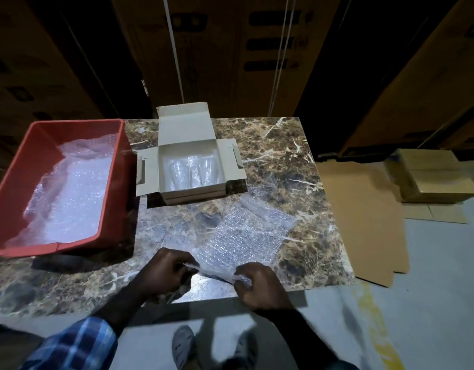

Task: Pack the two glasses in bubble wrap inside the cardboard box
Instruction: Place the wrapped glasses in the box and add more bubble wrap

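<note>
My left hand [165, 271] and right hand [257, 285] sit side by side at the near edge of the table [297, 161], each gripping the near edge of a bubble wrap sheet [241, 233] spread ahead of them. Beyond the sheet stands the open box [189, 166] with two glasses [193, 170] inside. The bin [14, 188], holding more wrap, lies ahead-left of my left hand. Flat cardboard [361, 222] lies on the floor, right of my right hand.

Both forearms reach forward; the left hand [165, 271] and right hand [258, 285] are curled, fingers pinching, knuckles up, close together.
</note>
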A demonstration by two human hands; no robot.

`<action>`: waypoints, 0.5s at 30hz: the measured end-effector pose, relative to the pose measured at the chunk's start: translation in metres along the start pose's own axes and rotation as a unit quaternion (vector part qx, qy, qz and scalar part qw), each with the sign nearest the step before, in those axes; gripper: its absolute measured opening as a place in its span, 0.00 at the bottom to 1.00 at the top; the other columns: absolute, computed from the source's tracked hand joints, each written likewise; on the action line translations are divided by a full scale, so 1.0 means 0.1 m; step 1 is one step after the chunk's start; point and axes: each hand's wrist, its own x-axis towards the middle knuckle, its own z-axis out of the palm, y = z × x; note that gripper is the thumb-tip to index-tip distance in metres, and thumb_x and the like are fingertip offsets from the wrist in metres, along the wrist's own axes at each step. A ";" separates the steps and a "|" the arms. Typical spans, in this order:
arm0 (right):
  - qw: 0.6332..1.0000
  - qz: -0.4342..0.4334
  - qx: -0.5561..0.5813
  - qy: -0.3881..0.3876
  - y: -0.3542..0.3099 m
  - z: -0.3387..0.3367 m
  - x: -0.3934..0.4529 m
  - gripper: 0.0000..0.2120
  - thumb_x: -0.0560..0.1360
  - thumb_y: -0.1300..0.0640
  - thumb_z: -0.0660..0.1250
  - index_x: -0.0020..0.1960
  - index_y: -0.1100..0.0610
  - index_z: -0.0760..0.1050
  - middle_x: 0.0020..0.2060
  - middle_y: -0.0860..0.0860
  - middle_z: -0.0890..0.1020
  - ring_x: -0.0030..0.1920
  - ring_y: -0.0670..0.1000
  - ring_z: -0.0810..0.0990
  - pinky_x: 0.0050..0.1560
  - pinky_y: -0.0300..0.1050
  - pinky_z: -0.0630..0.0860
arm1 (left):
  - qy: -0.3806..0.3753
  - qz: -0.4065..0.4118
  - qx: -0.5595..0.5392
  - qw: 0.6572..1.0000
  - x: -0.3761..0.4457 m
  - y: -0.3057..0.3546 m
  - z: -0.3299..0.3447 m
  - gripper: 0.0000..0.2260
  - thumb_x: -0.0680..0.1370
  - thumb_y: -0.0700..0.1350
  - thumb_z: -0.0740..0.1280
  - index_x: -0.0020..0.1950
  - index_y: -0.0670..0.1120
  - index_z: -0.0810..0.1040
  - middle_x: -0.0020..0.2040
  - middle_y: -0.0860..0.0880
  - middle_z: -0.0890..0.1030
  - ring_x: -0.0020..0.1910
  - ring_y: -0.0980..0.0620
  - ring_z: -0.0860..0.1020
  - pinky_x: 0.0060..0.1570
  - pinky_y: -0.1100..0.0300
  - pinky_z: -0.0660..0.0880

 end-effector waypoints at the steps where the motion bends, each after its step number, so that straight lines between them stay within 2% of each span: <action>1: 1.000 -0.015 0.001 -0.008 -0.01 0.04 0.01 0.10 0.73 0.49 0.67 0.39 0.55 0.77 0.38 0.50 0.81 0.42 0.52 0.79 0.44 0.48 0.76 | 0.001 0.001 0.010 1.000 0.00 -0.05 -0.01 0.09 0.70 0.42 0.71 0.46 0.54 0.87 0.39 0.62 0.84 0.39 0.67 0.81 0.41 0.70 0.75; 4: 0.997 -0.073 0.008 -0.020 -0.10 0.11 0.05 0.15 0.77 0.43 0.67 0.39 0.52 0.77 0.34 0.47 0.76 0.41 0.51 0.76 0.44 0.46 0.72 | 0.006 0.004 0.034 0.999 0.01 -0.23 -0.05 0.12 0.67 0.44 0.69 0.47 0.54 0.86 0.42 0.58 0.85 0.40 0.62 0.82 0.42 0.58 0.80; 6: 0.996 -0.086 0.027 -0.020 -0.17 0.11 0.09 0.16 0.80 0.41 0.64 0.40 0.50 0.77 0.32 0.46 0.74 0.41 0.50 0.76 0.44 0.43 0.68 | 0.005 0.010 0.047 0.999 0.03 -0.28 -0.05 0.13 0.66 0.43 0.68 0.47 0.53 0.86 0.42 0.56 0.85 0.41 0.59 0.82 0.42 0.56 0.80; 8: 0.997 -0.066 0.033 -0.018 -0.21 0.11 0.14 0.13 0.81 0.43 0.62 0.42 0.48 0.73 0.34 0.51 0.77 0.44 0.51 0.75 0.46 0.40 0.64 | 0.003 0.011 0.050 0.999 0.04 -0.31 -0.04 0.15 0.66 0.42 0.66 0.48 0.53 0.86 0.43 0.55 0.85 0.42 0.58 0.83 0.44 0.58 0.80; 11: 1.000 -0.016 -0.011 0.001 -0.11 0.09 0.29 0.09 0.80 0.50 0.62 0.42 0.49 0.76 0.42 0.52 0.81 0.51 0.53 0.77 0.51 0.44 0.70 | 0.001 0.016 0.048 0.999 0.07 -0.32 -0.03 0.18 0.66 0.41 0.63 0.49 0.53 0.86 0.44 0.56 0.85 0.44 0.58 0.83 0.46 0.60 0.79; 13: 0.996 -0.001 -0.086 0.003 0.00 0.02 0.44 0.09 0.78 0.53 0.60 0.50 0.52 0.80 0.53 0.53 0.82 0.57 0.55 0.77 0.58 0.48 0.72 | -0.002 0.021 0.049 0.999 0.09 -0.32 -0.06 0.16 0.66 0.40 0.64 0.47 0.53 0.86 0.43 0.56 0.85 0.42 0.59 0.83 0.44 0.62 0.78; 15: 0.990 0.017 -0.139 -0.002 0.10 -0.09 0.59 0.12 0.76 0.56 0.60 0.56 0.55 0.78 0.62 0.56 0.80 0.64 0.56 0.75 0.62 0.49 0.71 | -0.007 0.028 0.056 0.998 0.11 -0.30 -0.10 0.11 0.68 0.40 0.69 0.44 0.55 0.84 0.38 0.58 0.84 0.36 0.63 0.81 0.38 0.62 0.77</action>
